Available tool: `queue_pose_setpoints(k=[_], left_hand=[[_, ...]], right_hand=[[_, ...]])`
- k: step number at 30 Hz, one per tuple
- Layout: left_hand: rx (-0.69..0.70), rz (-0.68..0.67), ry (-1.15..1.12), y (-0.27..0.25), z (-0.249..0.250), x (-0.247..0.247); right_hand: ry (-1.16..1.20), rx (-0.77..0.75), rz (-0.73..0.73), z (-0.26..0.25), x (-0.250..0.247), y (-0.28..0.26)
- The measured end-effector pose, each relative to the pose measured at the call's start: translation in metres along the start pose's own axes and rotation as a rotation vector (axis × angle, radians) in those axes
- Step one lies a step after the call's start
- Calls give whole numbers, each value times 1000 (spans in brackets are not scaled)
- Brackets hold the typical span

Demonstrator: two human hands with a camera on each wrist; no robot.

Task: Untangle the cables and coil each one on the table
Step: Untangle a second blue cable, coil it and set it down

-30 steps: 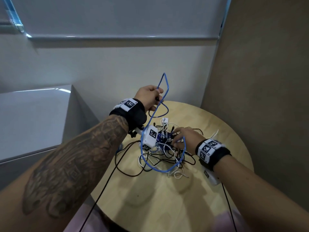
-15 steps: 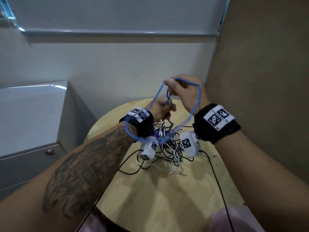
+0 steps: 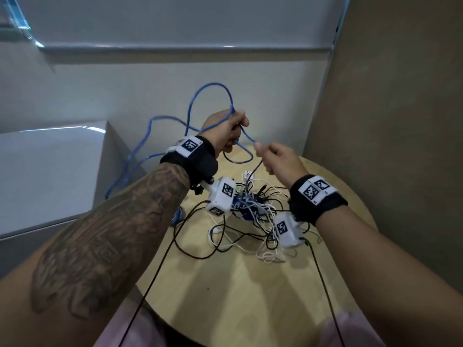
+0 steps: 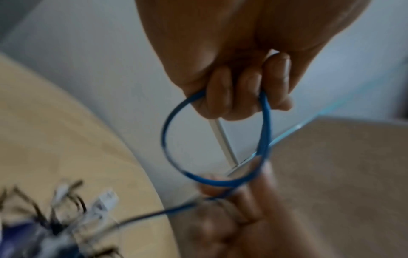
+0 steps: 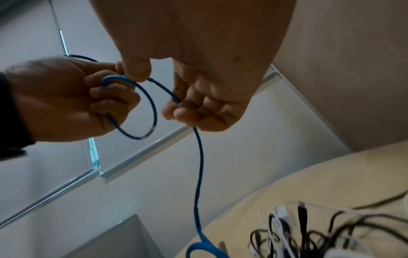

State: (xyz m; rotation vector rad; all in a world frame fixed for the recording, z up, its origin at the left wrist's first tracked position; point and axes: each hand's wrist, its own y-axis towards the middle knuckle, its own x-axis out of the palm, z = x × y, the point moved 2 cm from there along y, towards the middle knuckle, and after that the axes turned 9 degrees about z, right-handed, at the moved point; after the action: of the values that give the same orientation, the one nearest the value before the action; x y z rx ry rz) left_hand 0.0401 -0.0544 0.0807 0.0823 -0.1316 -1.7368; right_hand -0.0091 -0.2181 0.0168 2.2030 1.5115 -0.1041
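Note:
A blue cable (image 3: 211, 83) is lifted above the round wooden table (image 3: 225, 284). My left hand (image 3: 234, 132) grips it in a fist, with one loop standing above the fist and a smaller loop (image 4: 165, 132) hanging below the fingers. Long slack swings out to the left. Just to the right, my right hand (image 3: 263, 152) pinches the same cable (image 5: 199, 157) between thumb and fingers (image 5: 176, 111). From there it drops toward a tangle of black and white cables (image 3: 250, 211) on the table.
A grey cabinet (image 3: 50, 166) stands at the left beside the table. A brown wall panel (image 3: 388, 121) closes off the right, and a white wall lies behind. Black leads from the wrist cameras run over the table's near edge (image 3: 160, 269).
My right hand left the tangle, rose to the blue cable at the left hand, and now sits lower, beside it. The cable's slack has swung out to the left.

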Motion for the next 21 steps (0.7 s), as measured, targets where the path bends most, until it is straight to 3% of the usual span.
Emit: queue_pose_setpoints(k=[2, 7, 11, 14, 19, 21], left_hand=[[23, 27, 153, -2, -12, -4], [-36, -235, 465, -21, -59, 13], [-25, -117, 306, -24, -64, 23], [-124, -53, 129, -16, -59, 21], [-98, -57, 21, -5, -48, 10], [-81, -49, 39, -1, -44, 8]], right_hand=[[50, -24, 102, -11, -9, 10], [180, -129, 91, -47, -12, 22], [253, -147, 151, -47, -5, 20], [153, -57, 222, -4, 2, 4], [-34, 163, -158, 77, 21, -35], [-94, 133, -167, 92, 25, -39]])
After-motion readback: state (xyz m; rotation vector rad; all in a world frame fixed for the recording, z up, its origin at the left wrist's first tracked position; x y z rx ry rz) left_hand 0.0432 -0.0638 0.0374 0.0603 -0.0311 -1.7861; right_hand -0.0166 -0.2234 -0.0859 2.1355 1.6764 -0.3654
